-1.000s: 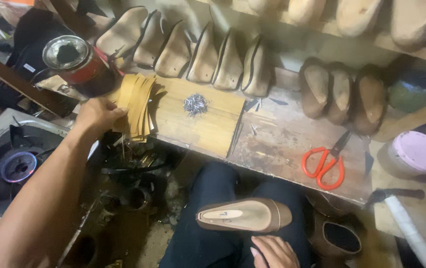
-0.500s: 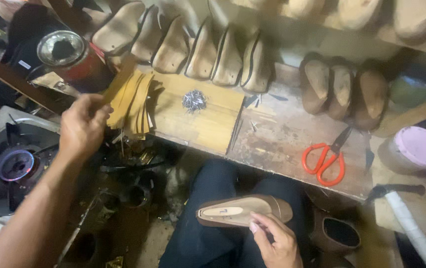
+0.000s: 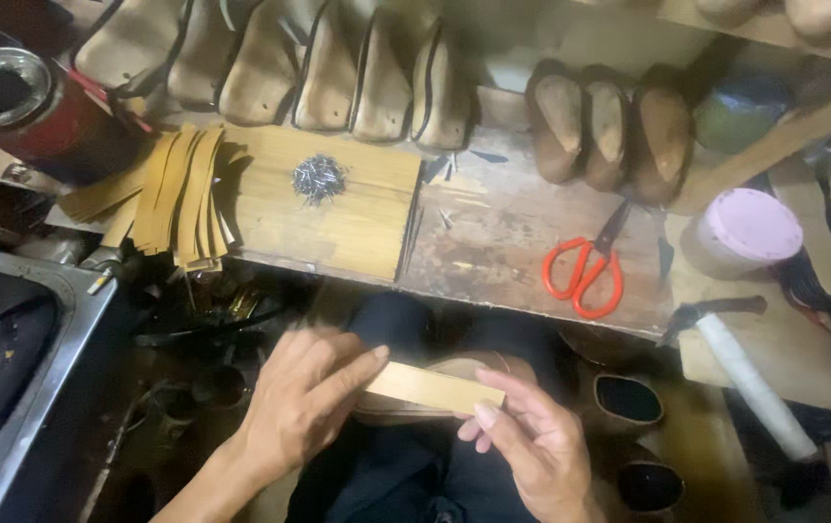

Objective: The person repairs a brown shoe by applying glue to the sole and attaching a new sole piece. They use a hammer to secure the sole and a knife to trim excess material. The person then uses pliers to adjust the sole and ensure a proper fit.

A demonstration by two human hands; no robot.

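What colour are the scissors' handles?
Bright orange-red; the scissors lie on the workbench, clearest in the head view.

Warm, dim light falls from above onto the workbench [image 3: 493, 242]. The lower frame sinks into deep shadow. Edges look soft and slightly blurred.

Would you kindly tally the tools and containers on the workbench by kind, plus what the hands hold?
Scissors, orange-handled: 1
Hammer: 1
Pink-lidded tub: 1
Red can: 1
Tan strip, held between left hand and right hand: 1
Total: 5
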